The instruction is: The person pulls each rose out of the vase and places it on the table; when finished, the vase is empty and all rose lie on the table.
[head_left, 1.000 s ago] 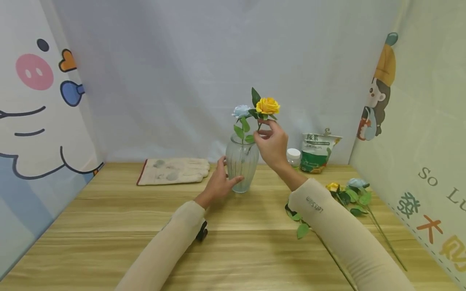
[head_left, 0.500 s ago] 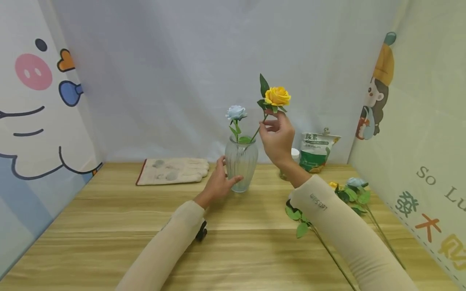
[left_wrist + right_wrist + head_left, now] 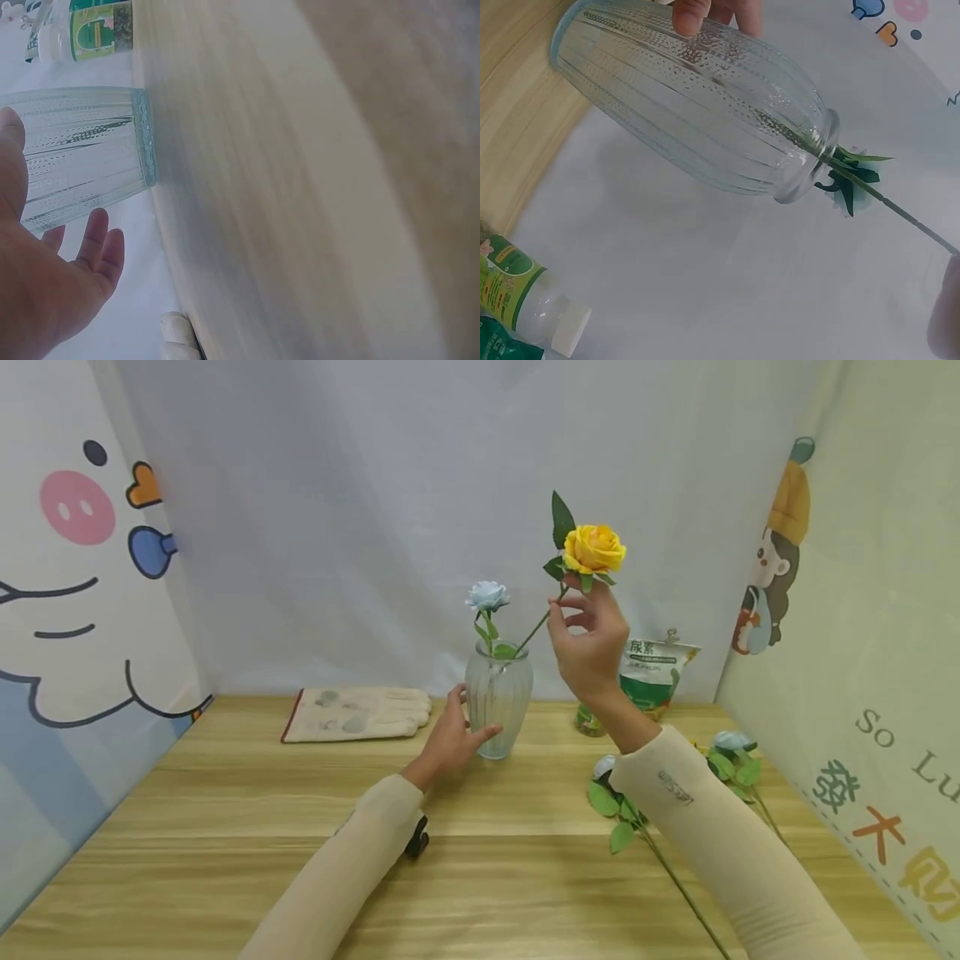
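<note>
A ribbed clear glass vase (image 3: pixel 500 706) stands upright on the table, and my left hand (image 3: pixel 448 739) grips its lower left side. In the left wrist view, the thumb lies over the glass and the other fingers reach behind it. One light blue rose (image 3: pixel 487 596) stands in the vase, leaning a little left. My right hand (image 3: pixel 592 643) pinches the stem of a yellow rose (image 3: pixel 594 550) just below its bloom, up and right of the vase. The stem slants down to the vase mouth; in the right wrist view its lower part (image 3: pixel 900 211) passes through the rim.
Cotton work gloves (image 3: pixel 356 714) lie at the back left. A white and green pouch (image 3: pixel 656 672) with a clip and a labelled bottle (image 3: pixel 514 281) stand at the back right. More artificial roses (image 3: pixel 731 742) lie on the right, partly behind the right sleeve (image 3: pixel 720 827).
My right hand has moved right and up with the yellow rose, showing more of its stem above the vase. The blue rose has shifted slightly left. My left hand stays on the vase.
</note>
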`<state>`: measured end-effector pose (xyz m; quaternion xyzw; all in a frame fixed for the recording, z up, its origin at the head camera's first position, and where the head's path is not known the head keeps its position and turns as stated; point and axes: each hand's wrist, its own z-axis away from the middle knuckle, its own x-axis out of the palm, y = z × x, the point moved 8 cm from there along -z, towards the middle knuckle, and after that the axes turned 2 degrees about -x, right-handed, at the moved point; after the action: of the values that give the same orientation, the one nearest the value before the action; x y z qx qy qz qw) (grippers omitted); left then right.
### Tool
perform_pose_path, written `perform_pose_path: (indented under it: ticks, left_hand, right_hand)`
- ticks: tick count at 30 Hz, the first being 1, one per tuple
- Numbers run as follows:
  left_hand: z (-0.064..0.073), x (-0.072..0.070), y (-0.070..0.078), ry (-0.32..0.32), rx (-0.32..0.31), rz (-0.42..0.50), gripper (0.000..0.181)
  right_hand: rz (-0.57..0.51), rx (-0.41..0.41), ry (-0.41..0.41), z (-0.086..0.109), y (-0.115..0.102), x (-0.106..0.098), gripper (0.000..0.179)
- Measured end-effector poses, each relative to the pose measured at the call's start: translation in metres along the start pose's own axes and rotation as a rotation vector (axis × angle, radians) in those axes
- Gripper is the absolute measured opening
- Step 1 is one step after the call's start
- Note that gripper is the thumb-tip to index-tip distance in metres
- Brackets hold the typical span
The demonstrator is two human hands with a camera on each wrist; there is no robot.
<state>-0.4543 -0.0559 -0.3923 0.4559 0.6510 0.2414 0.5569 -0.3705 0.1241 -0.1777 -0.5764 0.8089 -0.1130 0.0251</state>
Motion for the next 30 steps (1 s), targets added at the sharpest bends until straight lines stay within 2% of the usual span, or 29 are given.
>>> perform_pose_path:
  ticks: [6, 15, 23, 30]
  left_hand:
    - [0.000, 0.001, 0.001, 0.004, 0.004, 0.002, 0.092]
    - [0.001, 0.003, -0.002, -0.003, -0.019, 0.010, 0.092]
    - [0.002, 0.004, -0.005, -0.002, -0.029, 0.009, 0.093]
    - [0.000, 0.002, -0.003, 0.011, -0.012, -0.014, 0.092]
  right_hand:
    - [-0.084, -0.069, 0.074, -0.002, -0.008, -0.019, 0.033]
    - [-0.186, -0.076, 0.187, -0.003, -0.022, -0.048, 0.022]
    - [-0.190, -0.042, 0.246, 0.002, -0.030, -0.072, 0.029]
    - [-0.228, 0.014, 0.224, 0.011, -0.027, -0.089, 0.033]
